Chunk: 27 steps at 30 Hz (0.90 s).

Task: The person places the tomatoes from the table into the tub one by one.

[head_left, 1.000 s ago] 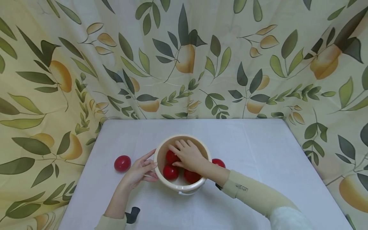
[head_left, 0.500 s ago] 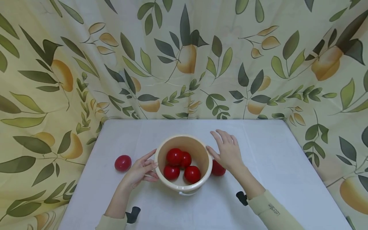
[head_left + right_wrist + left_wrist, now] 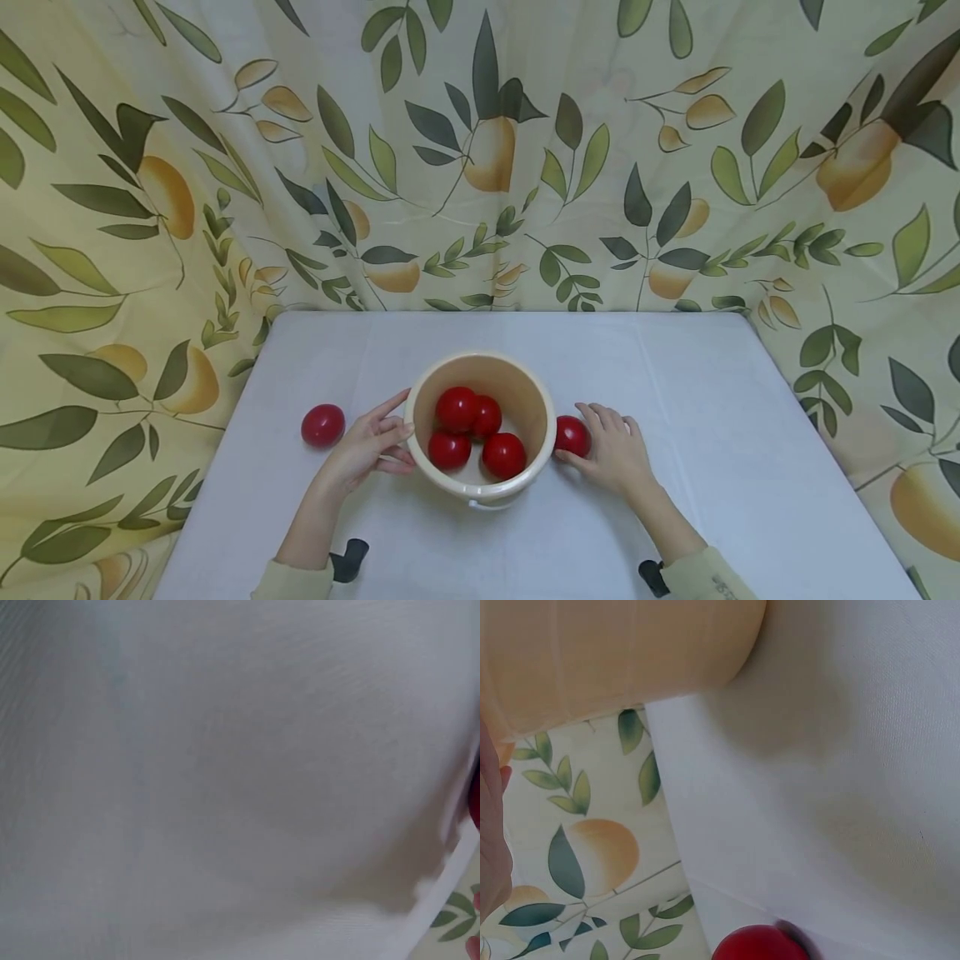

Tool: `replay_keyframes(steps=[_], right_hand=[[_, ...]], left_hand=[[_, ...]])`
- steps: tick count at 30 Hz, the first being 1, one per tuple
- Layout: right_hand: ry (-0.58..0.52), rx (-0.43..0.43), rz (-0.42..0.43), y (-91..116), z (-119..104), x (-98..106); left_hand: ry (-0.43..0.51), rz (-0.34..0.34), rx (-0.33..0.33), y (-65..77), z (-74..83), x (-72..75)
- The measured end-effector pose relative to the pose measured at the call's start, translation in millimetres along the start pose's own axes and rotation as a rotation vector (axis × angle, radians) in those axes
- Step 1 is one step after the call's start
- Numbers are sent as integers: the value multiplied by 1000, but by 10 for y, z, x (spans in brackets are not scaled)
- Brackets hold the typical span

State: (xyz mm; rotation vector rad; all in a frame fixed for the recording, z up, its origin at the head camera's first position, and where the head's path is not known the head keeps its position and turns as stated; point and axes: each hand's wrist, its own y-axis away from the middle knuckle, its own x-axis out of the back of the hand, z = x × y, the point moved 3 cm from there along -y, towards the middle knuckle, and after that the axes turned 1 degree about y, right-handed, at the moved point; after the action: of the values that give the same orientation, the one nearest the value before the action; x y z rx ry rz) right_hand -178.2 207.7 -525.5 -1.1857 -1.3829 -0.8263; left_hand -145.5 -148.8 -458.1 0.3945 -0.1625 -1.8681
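A cream bucket (image 3: 531, 398) stands on the table with several glossy red balls (image 3: 504, 456) inside. My left hand (image 3: 367, 450) holds its left side, thumb at the rim and fingers spread along the outer wall. In the left wrist view the bucket's wall (image 3: 615, 652) fills the top left, and a bit of that hand (image 3: 491, 840) shows at the edge. Right of the bucket, my right hand (image 3: 617, 450) grips another red ball (image 3: 572, 437) between thumb and fingers. Only a sliver of a red ball (image 3: 475, 799) shows in the right wrist view.
One more red ball (image 3: 322, 425) lies on the white-covered table (image 3: 660, 358), left of my left hand. A white handle (image 3: 487, 505) hangs at the bucket's front. Behind the table's far edge is a curtain (image 3: 570, 250) with leaves and fruit printed on it.
My right hand has come out of the bucket, moved right and lowered around the ball beside it. A red ball it covered inside the bucket is now visible. The left hand stays put.
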Motion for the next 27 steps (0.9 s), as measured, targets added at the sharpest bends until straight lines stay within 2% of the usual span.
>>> replay_keyframes(steps=[10,27], right_hand=[[-3,4,-19,43,46,-166],[-7,18,-21,23,88,-245]], left_hand=[[4,-2,-2,2,1,1],[-8,9,3,1,0,-4]])
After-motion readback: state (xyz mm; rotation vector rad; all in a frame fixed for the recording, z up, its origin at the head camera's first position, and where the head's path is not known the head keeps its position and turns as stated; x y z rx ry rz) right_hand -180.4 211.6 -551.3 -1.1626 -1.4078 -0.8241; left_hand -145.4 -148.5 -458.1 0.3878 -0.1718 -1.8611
